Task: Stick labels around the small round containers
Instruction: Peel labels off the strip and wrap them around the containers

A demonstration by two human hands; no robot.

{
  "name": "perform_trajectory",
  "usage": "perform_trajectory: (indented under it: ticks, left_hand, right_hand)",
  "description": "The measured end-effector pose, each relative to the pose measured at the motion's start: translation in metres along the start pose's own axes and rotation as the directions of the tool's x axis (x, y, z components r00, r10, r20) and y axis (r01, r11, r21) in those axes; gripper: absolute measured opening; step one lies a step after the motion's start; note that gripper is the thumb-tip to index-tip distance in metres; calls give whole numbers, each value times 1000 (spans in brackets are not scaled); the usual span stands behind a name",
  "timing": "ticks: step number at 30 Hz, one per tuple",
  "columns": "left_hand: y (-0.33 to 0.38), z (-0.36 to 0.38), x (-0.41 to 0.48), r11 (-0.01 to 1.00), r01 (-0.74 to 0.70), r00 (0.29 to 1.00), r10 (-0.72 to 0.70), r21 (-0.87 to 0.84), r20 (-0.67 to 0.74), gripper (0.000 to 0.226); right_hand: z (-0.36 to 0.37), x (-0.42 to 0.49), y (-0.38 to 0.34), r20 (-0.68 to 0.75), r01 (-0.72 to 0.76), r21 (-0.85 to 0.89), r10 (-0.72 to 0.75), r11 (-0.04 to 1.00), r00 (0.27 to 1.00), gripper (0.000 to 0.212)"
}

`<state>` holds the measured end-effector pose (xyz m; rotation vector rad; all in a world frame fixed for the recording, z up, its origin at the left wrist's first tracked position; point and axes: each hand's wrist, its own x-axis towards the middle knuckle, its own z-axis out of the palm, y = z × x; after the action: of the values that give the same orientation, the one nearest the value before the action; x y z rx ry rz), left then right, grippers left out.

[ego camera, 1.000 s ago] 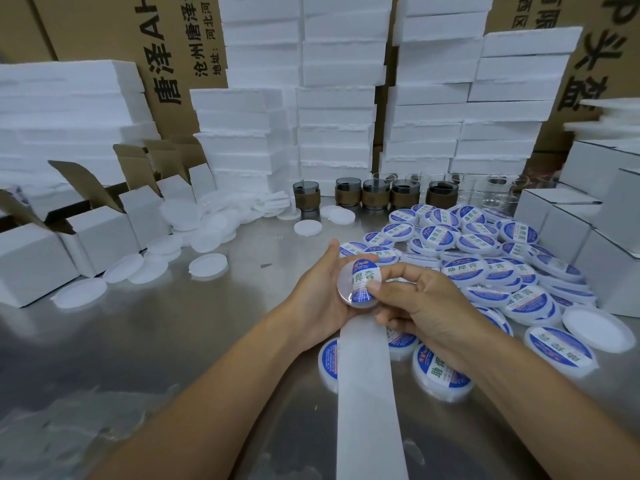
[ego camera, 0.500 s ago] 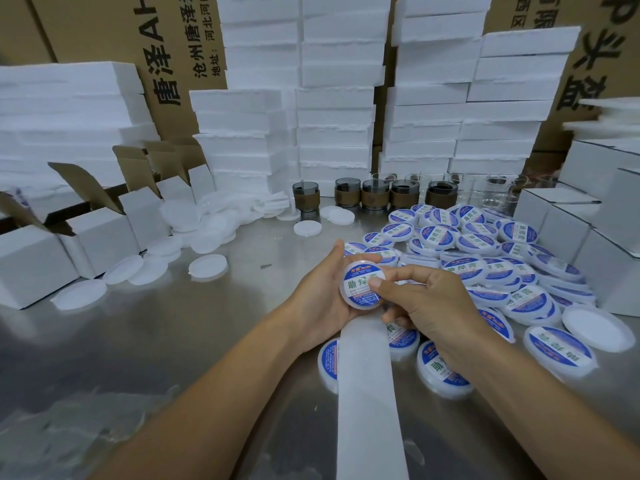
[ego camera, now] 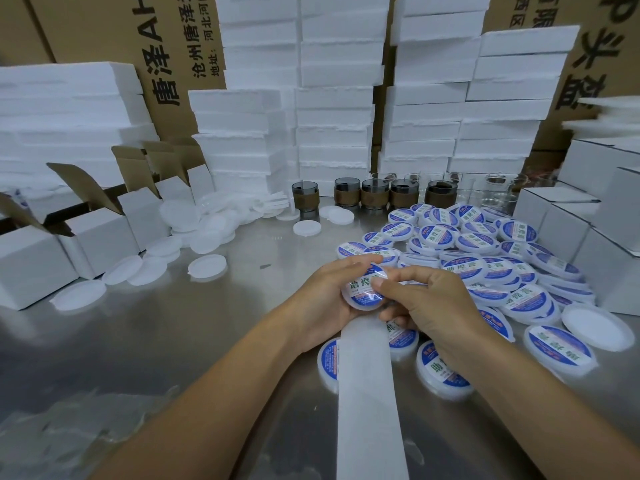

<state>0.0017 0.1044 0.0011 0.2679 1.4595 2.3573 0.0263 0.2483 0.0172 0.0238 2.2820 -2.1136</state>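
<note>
Round container (ego camera: 360,292), gripped in your left hand (ego camera: 322,296): blue-and-white label with green 助焊 readable. Your right hand (ego camera: 436,299) pinches it, the thumb over the third character. Pile of labelled containers (ego camera: 485,244) on the table (ego camera: 173,341): same label, with the full 助焊膏 legible on the nearer ones, e.g. the one just behind your right hand. The small red print on the labels is too tiny to read. Brown carton (ego camera: 162,53) at back left: big black 唐泽AH, cropped at the top edge, then smaller 沧州唐泽, 河北河间 and 地址:. Carton (ego camera: 588,74) at back right: large 头盔. Fragments near its top edge are possibly 限 and 区.
</note>
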Motion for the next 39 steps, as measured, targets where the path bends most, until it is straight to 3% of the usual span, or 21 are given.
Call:
perform_trajectory:
  ticks: [12,19,27,33,36,39]
  left_hand:
    - [-3,-2,1,997,-49,998,47,57,37,23]
    - [-6,-2,2,996,-56,998,56,74,7,24]
    - [-8,3,2,995,-45,998,42,84,38,26]
    - [-8,2,1,997,-41,999,39,70,38,27]
    - [-7,1,1,998,-43,999,42,48,17,22]
    - [-6,1,1,997,-59,998,59,54,-4,20]
  right_hand:
    - [1,2,0,-27,-19,-23,18,1000,999,9]
    - [3,5,6,-86,90,-210,-110,974,990,13]
    - [6,3,8,-111,232,-440,-310,867,944,15]
    - [1,-1,13,-15,313,-688,-443,655,896,23]
    - [-1,-1,10,-49,307,-679,-458,667,887,33]
    - [0,-2,8,-84,313,-584,-439,749,895,37]
